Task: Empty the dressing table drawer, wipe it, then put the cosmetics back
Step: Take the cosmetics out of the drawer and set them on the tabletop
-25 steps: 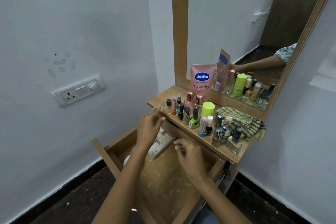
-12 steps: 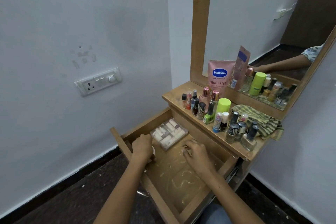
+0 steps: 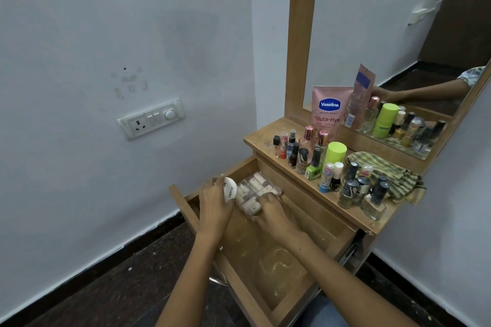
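The wooden drawer (image 3: 289, 310) of the dressing table is pulled out, its floor covered by a patterned liner. My left hand (image 3: 214, 207) holds a white round compact (image 3: 230, 192) above the drawer's left side. My right hand (image 3: 273, 214) grips the near edge of a clear plastic case of small tubes (image 3: 256, 191) lying at the drawer's back. On the tabletop (image 3: 259, 138) stand several small bottles (image 3: 301, 151), nail polishes (image 3: 353, 188), a green-capped container (image 3: 335, 155) and a pink Vaseline tube (image 3: 327, 111).
A striped green cloth (image 3: 390, 175) lies on the tabletop's right side. A mirror (image 3: 398, 42) in a wooden frame rises behind the cosmetics. A switch plate (image 3: 151, 119) sits on the left wall. Dark floor (image 3: 106, 289) lies left of the drawer.
My left hand has lifted the white compact out of the drawer's left side. My right hand moved forward from the liner onto the clear case. The view shifted slightly.
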A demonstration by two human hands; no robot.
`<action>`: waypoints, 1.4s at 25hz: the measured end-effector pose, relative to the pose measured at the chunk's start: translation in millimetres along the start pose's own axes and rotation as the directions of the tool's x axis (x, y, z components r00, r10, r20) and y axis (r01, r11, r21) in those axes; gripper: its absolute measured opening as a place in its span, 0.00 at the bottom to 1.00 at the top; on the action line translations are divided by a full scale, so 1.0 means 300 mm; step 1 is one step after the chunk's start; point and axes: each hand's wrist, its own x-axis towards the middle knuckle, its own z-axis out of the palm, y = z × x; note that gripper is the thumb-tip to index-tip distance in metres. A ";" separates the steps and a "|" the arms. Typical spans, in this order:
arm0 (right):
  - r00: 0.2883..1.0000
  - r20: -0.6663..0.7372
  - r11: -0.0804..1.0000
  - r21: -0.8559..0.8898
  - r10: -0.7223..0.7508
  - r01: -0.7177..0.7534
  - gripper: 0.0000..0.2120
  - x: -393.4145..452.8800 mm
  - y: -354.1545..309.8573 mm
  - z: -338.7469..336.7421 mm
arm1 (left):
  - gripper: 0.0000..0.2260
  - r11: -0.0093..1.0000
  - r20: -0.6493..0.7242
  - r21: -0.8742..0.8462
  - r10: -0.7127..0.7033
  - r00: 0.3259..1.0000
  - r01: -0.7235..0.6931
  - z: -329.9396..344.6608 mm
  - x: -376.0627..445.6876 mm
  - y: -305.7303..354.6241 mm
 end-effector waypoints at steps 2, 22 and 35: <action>1.000 0.023 0.998 -0.057 -0.002 0.003 0.25 0.039 -0.037 0.020 | 0.28 1.000 0.007 -0.012 -0.027 1.000 0.027 -0.006 0.002 -0.015; 0.933 -0.255 0.939 -0.298 -0.254 0.174 0.21 0.110 -0.021 -0.100 | 0.28 0.999 0.010 -0.021 -0.045 0.999 0.045 0.008 0.002 -0.025; 0.648 -0.666 0.901 -0.086 -0.369 0.424 0.12 0.226 -0.204 -0.340 | 0.26 0.990 -0.223 -0.139 -0.040 0.974 0.008 -0.219 0.074 -0.003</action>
